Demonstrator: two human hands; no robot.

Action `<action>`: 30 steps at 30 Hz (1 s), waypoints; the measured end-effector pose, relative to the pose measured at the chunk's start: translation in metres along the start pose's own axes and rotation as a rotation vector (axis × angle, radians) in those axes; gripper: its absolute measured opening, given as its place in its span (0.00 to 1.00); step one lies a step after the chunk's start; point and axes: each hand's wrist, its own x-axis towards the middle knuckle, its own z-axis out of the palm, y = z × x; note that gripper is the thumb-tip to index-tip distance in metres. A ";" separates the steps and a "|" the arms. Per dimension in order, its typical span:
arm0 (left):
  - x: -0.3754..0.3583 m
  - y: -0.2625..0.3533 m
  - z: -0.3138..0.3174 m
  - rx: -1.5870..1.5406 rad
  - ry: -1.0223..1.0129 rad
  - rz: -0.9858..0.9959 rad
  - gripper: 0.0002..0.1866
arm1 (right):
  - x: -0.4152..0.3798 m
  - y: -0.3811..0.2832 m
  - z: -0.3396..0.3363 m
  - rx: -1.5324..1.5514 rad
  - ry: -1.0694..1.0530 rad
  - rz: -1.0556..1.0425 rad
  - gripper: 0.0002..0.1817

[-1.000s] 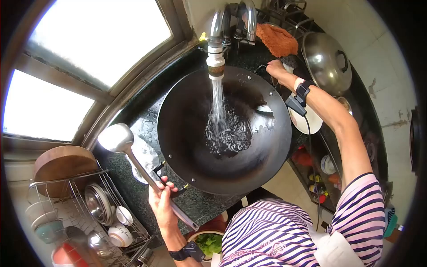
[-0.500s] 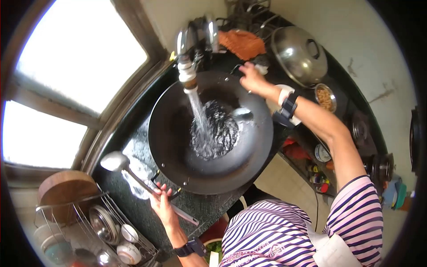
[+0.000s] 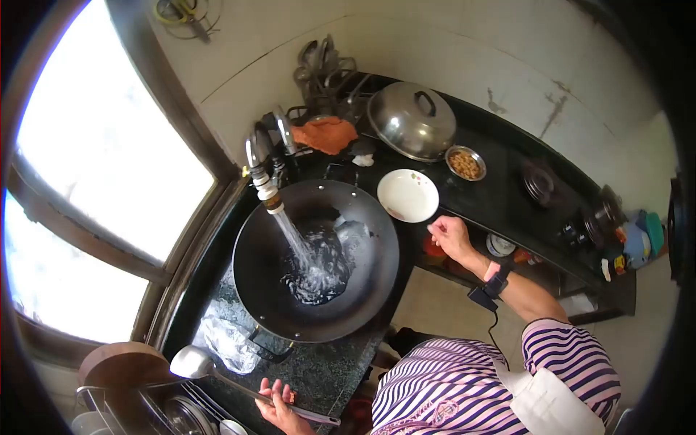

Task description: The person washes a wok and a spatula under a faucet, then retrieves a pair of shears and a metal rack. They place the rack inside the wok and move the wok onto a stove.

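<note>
My left hand (image 3: pixel 278 407) is clenched around the handle of a metal ladle (image 3: pixel 194 362), low at the near edge of the dark counter (image 3: pixel 319 373); its bowl points left, just beside a crumpled plastic bag (image 3: pixel 226 341). A dish rack (image 3: pixel 138 406) sits at the lower left with a round wooden board (image 3: pixel 119 365) above it. Ahead, the black wok (image 3: pixel 315 261) rests over the sink, and water from the tap (image 3: pixel 262 170) streams into it and pools in its bottom. My right hand (image 3: pixel 449 235) hovers past the wok's right rim with fingers loosely curled, grasping nothing that I can see. Just beyond it lies a white plate (image 3: pixel 408 195). Farther back are an orange cloth (image 3: pixel 326 134), a steel lid (image 3: pixel 411 119) and a small bowl of food (image 3: pixel 465 163).
</note>
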 end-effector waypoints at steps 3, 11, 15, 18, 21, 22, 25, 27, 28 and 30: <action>-0.003 -0.002 -0.008 -0.095 -0.090 -0.045 0.07 | -0.039 0.063 -0.008 -0.200 0.158 -0.089 0.09; 0.006 0.008 0.033 -0.224 -0.225 0.019 0.12 | -0.075 0.058 -0.020 -0.239 0.277 -0.242 0.15; -0.003 0.017 0.055 -0.267 -0.249 0.017 0.13 | -0.065 0.043 -0.018 -0.053 0.117 -0.144 0.14; -0.010 0.024 0.069 -0.273 -0.312 0.024 0.13 | -0.061 0.052 -0.014 0.094 -0.253 0.092 0.17; -0.010 0.020 0.104 -0.238 -0.262 0.098 0.13 | -0.062 0.016 -0.017 0.314 -0.506 -0.060 0.19; -0.021 0.028 0.119 -0.213 -0.327 0.096 0.12 | -0.064 -0.004 -0.019 0.376 -0.560 -0.095 0.20; -0.063 0.038 0.178 -0.154 -0.453 0.064 0.09 | -0.076 -0.055 -0.032 0.578 -0.814 -0.043 0.25; -0.076 0.025 0.212 -0.091 -0.581 0.080 0.10 | -0.088 -0.061 -0.033 0.634 -0.837 -0.128 0.28; -0.085 0.020 0.232 -0.073 -0.628 0.123 0.10 | -0.089 -0.062 -0.038 0.620 -0.860 -0.067 0.25; -0.104 0.009 0.264 -0.002 -0.738 0.199 0.10 | -0.094 -0.050 -0.044 0.491 -0.683 -0.190 0.17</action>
